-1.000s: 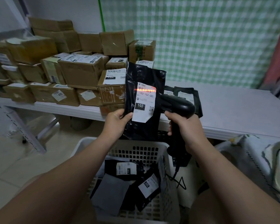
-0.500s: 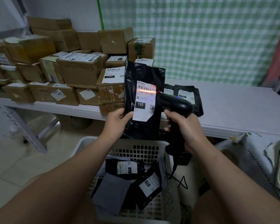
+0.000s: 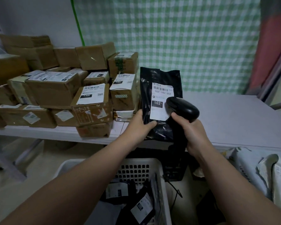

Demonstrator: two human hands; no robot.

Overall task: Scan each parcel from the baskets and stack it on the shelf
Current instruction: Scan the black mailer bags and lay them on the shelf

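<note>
Parcel (image 3: 146, 88) you hold: black plastic film, glossy, creased, catching light. Its label (image 3: 161, 96): white paper, matt. Your scanner (image 3: 185, 109): smooth black plastic, faint sheen on top. Boxes (image 3: 52, 95): brown cardboard, dull, with white paper stickers. Basket (image 3: 136, 171): white plastic, perforated wall. Shelf (image 3: 234, 124): smooth, pale, matt. Curtain (image 3: 185, 38) behind: checked woven cloth.

We see dim, flat, greyish light, with a faint sheen on the black parcel (image 3: 161, 88). The shelf (image 3: 234, 120) edge bows from the lens; cardboard boxes (image 3: 52, 93) at its left end blur.
</note>
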